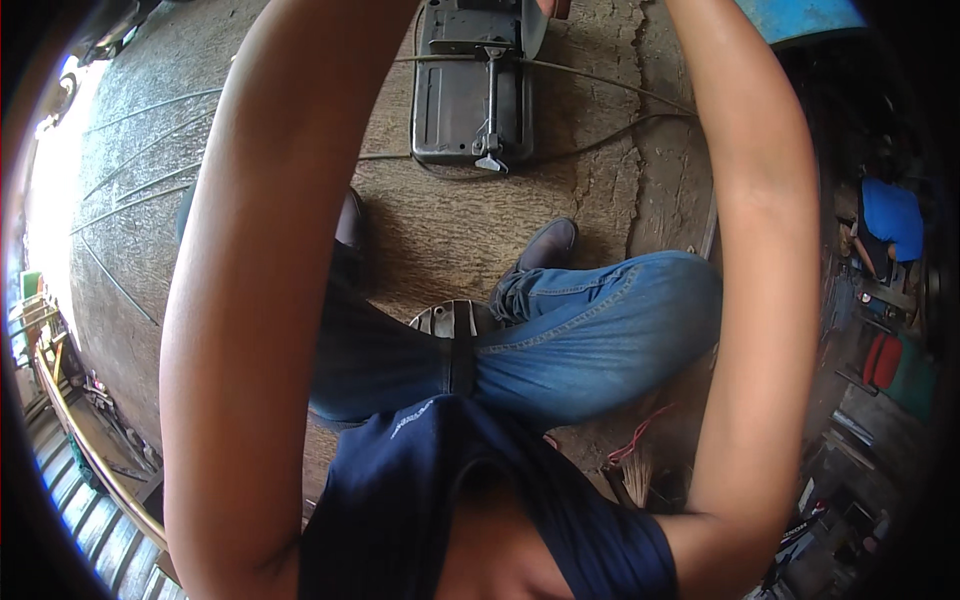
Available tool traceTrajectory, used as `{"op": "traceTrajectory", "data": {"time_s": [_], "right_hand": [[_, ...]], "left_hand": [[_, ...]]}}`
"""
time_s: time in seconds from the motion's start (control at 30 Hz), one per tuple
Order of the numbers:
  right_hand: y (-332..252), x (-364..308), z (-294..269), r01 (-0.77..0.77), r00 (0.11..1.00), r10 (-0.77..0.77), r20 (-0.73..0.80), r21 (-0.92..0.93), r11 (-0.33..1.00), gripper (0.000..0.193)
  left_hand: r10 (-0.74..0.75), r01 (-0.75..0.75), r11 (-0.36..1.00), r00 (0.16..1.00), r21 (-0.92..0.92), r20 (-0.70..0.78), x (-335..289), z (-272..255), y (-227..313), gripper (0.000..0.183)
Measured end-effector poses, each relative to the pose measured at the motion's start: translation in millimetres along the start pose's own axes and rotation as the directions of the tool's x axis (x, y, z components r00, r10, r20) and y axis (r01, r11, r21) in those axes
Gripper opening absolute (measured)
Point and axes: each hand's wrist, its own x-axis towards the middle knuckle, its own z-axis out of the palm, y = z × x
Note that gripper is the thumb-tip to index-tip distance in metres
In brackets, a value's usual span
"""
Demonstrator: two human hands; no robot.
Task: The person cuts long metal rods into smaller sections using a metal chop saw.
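Observation:
Both my forearms reach up past the top edge, and my left hand lies outside the picture. A sliver of fingers (555, 8) shows at the top edge, beside a pale disc (537, 28); it seems to be my right hand, but its grip cannot be made out. Below it on the floor stands a dark metal machine base (445, 115), like that of a cut-off saw. A screw clamp (492, 105) with a small handle runs along it. One thin metal rod (610, 80) crosses the base at the clamp. The machine's upper part is cut off.
Several thin rods (150, 185) lie on the worn floor at left. A dark cable (600, 140) curves past the base. My crossed legs (600, 330) are below. Tools and a blue item (892, 218) clutter the right; a red string (640, 432) and brush-like bristles (637, 478) lie nearer.

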Motion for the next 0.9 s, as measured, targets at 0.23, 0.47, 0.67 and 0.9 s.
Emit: {"op": "traceTrajectory", "data": {"time_s": [0.23,0.47,0.67,0.9], "right_hand": [[-19,-45,-21,-0.253,0.965,0.219,0.146,0.29,0.923,0.024],[116,-159,-20,-0.55,0.835,0.44,0.329,0.515,0.657,0.028],[240,-293,117,-0.791,0.6,0.671,0.435,0.446,0.419,0.031],[273,-333,214,-0.564,0.4,0.665,0.631,0.741,-0.363,0.028]], "left_hand": [[0.116,-0.126,0.981,0.991,0.147,0.074,5,-6,6,0.023],[0.255,-0.306,0.887,0.949,0.345,0.184,10,-14,17,0.015],[0.377,-0.488,0.7,0.873,0.522,0.31,26,-23,18,0.008],[0.556,-0.707,0.546,0.707,0.449,0.437,30,-44,22,0.006]]}}
